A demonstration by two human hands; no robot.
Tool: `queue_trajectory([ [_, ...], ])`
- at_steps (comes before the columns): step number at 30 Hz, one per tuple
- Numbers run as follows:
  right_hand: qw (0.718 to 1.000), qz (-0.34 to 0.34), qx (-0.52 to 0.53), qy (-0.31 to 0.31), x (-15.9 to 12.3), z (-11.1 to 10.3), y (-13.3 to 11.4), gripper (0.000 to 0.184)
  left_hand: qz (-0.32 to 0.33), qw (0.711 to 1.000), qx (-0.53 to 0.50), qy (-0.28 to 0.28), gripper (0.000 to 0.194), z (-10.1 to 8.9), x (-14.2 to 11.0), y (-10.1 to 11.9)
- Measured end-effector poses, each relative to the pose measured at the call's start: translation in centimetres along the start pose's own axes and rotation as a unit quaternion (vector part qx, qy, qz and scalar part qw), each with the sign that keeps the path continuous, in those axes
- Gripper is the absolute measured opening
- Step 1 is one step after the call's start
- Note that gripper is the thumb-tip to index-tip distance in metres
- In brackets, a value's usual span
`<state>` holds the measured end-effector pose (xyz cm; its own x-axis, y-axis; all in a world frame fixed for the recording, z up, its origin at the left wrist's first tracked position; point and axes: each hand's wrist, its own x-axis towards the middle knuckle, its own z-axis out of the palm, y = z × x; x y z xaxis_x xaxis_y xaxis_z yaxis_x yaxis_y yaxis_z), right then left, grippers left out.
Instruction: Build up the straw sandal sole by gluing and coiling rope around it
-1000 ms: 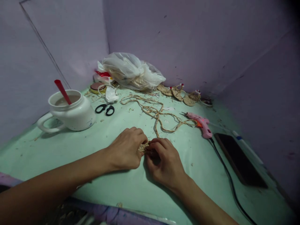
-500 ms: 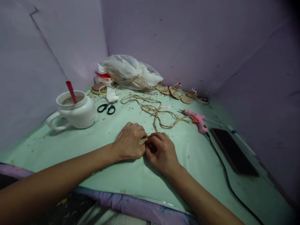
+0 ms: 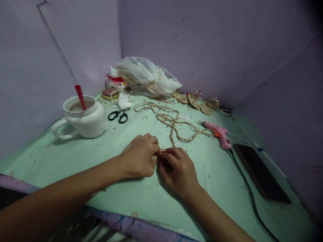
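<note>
Right of the white mug (image 3: pixel 92 121) holding brownish liquid (image 3: pixel 76 107) and a red stick (image 3: pixel 80 96), the left hand (image 3: pixel 141 156) and right hand (image 3: pixel 179 171) grasp woven cord (image 3: pixel 154 157)

On the table (image 3: pixel 121 195) – mug (image 3: pixel 92 121) left, glue gun (image 3: pixel 219 132) right, rope (image 3: pixel 173 123) between them, bag (image 3: pixel 146 75) behind.

Pale lilac painted walls (image 3: pixel 207 50), flecked with small dark marks, meet in a corner behind a mint-green tabletop (image 3: pixel 111 151) edged with purple cloth-like material (image 3: pixel 126 226) in dim light.
</note>
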<state>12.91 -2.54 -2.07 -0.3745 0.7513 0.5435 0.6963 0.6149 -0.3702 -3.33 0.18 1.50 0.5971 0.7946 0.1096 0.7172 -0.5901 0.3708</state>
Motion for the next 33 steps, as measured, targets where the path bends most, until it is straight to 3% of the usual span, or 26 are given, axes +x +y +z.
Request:
queue_trajectory([
  [5, 1.0, 0.0, 0.005, -0.016, 0.2, 0.1, 0.2, 0.017, -0.011, 0.999, -0.01, 0.046, 0.013, 0.7, 0.0, 0.3],
  [13, 1.0, 0.008, 0.007, -0.016, 0.4, 0.4, 0.2, 0.015, -0.025, 0.997, -0.005, 0.067, 0.009, 1.3, 0.0, 0.4],
  [16, 1.0, 0.0, 0.012, -0.009, 0.1, 0.2, 0.1, 0.015, -0.017, 0.998, -0.022, 0.05, 0.008, 0.9, 0.0, -0.1],
  [20, 0.998, 0.021, 0.054, -0.014, -0.6, -1.0, 0.4, 0.022, -0.031, 0.995, -0.091, 0.006, 0.028, -0.2, -0.1, -1.1],
  [22, 0.996, 0.05, 0.071, 0.015, -0.9, -1.8, 1.1, 0.027, -0.035, 0.994, -0.104, -0.002, 0.036, -0.7, -0.1, -1.2],
  [26, 0.976, 0.177, 0.069, 0.103, -1.1, -3.5, 3.2, 0.015, -0.075, 0.993, -0.089, 0.006, 0.04, -1.3, -0.3, -1.0],
  [30, 0.938, 0.317, 0.1, 0.103, -1.4, -4.0, 5.0, 0.02, -0.114, 0.991, -0.05, -0.052, 0.051, -1.4, -0.3, -0.9],
  [33, 0.929, 0.334, 0.13, 0.093, -1.5, -3.9, 5.2, 0.024, -0.111, 0.992, -0.03, -0.057, 0.054, -1.2, -0.3, -0.9],
])
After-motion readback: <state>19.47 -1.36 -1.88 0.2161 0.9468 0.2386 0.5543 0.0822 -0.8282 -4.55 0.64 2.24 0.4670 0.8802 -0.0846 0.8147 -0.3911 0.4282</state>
